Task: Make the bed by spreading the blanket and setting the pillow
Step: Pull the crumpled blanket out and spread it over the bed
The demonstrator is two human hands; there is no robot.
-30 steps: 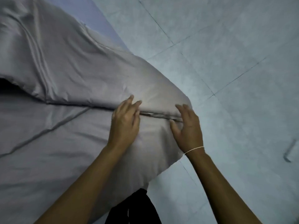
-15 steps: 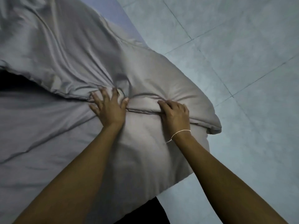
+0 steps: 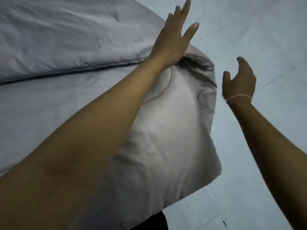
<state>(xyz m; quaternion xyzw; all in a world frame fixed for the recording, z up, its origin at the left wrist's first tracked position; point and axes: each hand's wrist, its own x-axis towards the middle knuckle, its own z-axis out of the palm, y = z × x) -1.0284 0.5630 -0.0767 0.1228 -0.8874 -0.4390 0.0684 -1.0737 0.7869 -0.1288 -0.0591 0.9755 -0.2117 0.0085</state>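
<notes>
Left hand (image 3: 171,42), fingers straight and apart, reaches over the folded grey blanket (image 3: 66,39); right hand (image 3: 239,82), fingers loosely curled, holds nothing above the tiled floor (image 3: 265,30)

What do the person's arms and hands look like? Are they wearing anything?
Both arms are bare, with no sleeves showing. The left hand wears nothing: no ring, watch or glove shows. The right hand has a thin white string bracelet around its wrist. No gloves on either hand.
</notes>
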